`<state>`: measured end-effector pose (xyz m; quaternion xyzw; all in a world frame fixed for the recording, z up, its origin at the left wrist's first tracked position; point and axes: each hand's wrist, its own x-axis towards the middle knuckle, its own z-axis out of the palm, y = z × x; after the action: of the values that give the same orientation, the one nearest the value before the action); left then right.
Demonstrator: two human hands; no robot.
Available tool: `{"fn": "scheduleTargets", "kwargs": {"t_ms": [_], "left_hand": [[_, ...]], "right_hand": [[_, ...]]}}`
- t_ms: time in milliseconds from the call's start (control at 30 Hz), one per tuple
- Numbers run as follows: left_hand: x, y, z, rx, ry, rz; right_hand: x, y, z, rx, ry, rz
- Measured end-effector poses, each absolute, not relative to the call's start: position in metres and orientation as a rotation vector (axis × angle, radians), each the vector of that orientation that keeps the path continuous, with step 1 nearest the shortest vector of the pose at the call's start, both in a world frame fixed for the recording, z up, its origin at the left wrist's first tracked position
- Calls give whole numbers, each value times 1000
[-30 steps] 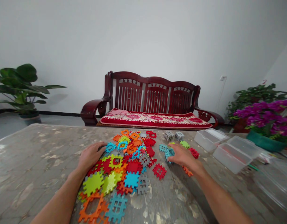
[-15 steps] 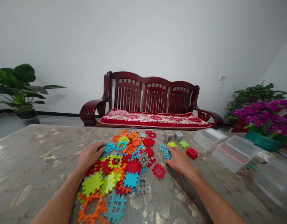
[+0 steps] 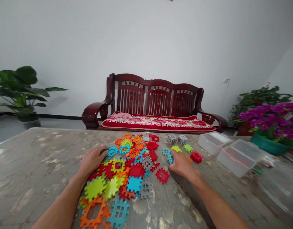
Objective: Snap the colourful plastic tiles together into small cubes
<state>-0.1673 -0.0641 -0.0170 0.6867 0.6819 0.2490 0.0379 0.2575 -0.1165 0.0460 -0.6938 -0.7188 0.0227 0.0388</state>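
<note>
A heap of flat plastic interlocking tiles (image 3: pixel 127 168) in red, orange, green, blue and grey lies on the marbled table (image 3: pixel 36 171). My left hand (image 3: pixel 92 160) rests flat on the heap's left edge, fingers stretched toward a blue tile (image 3: pixel 112 151). My right hand (image 3: pixel 183 165) lies to the right of the heap, fingers reaching a small blue tile stack (image 3: pixel 169 156). Around it sit a red grid tile (image 3: pixel 162 175), green tiles (image 3: pixel 182 148), a red stack (image 3: pixel 196 157) and two grey stacks (image 3: pixel 177 139).
Two clear plastic boxes (image 3: pixel 232 149) stand at the table's right, with a clear lid (image 3: pixel 282 187) beyond. Purple flowers in a teal pot (image 3: pixel 272 127) stand at the far right. A dark wooden bench (image 3: pixel 156 105) sits behind the table; a leafy plant (image 3: pixel 19 92) stands left.
My right hand drew back left from the area near the red stack and now lies lower by the blue stack. The left hand has stayed put.
</note>
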Motion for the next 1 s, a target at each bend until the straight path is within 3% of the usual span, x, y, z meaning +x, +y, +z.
{"fn": "scheduleTargets", "kwargs": {"t_ms": [767, 1000], "left_hand": [[-168, -63, -18, 2114, 2085, 708], [-169, -62, -19, 2131, 2078, 729]], "right_hand": [[247, -63, 50, -1971, -2196, 146], [261, -94, 51, -1890, -2323, 208]]}}
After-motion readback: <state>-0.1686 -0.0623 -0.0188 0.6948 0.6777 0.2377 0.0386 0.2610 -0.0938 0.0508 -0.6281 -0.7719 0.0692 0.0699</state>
